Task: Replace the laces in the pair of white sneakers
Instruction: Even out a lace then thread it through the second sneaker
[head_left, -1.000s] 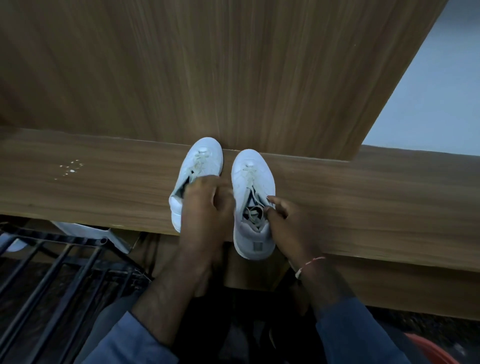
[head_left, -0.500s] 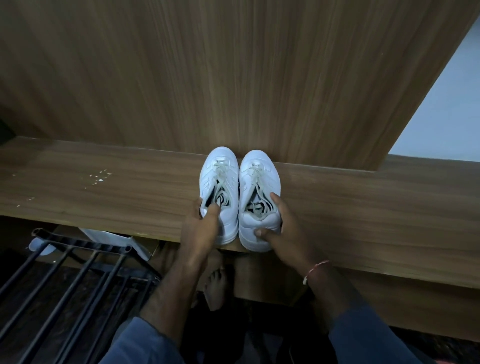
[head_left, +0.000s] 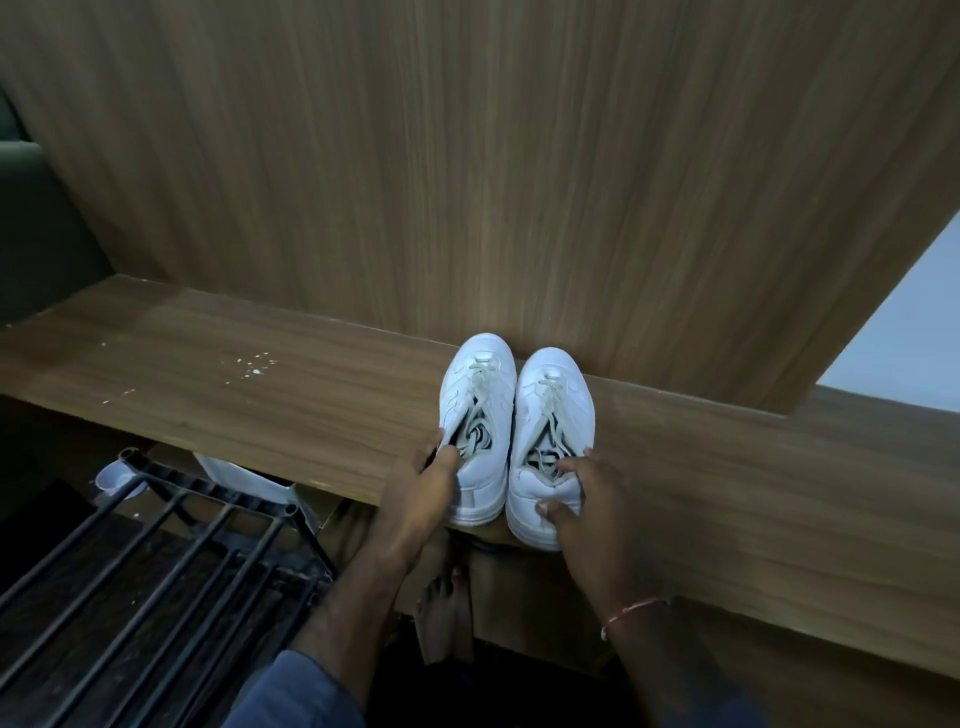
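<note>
A wide wood panel filled the view from 10 to 2 o'clock. Below it a wood shelf ran from 9 o'clock across to 4 o'clock. A black metal rack sat lower down at 8 o'clock.

Two white shoes stood side by side and touching on the shelf, just off centre toward 5 o'clock. Their toes pointed to 12 o'clock against the panel and their heels were at the shelf's near edge.

The left hand gripped the left sneaker at its 8 o'clock side, thumb tucked inside the collar. The right hand pinched the heel of the right sneaker, thumb on the back and forefinger at the opening. Loose pale laces lay bunched inside both.

A bare foot showed under the shelf at 6 o'clock. A thin bracelet circled the right wrist. White specks dotted the shelf at 9 o'clock.
</note>
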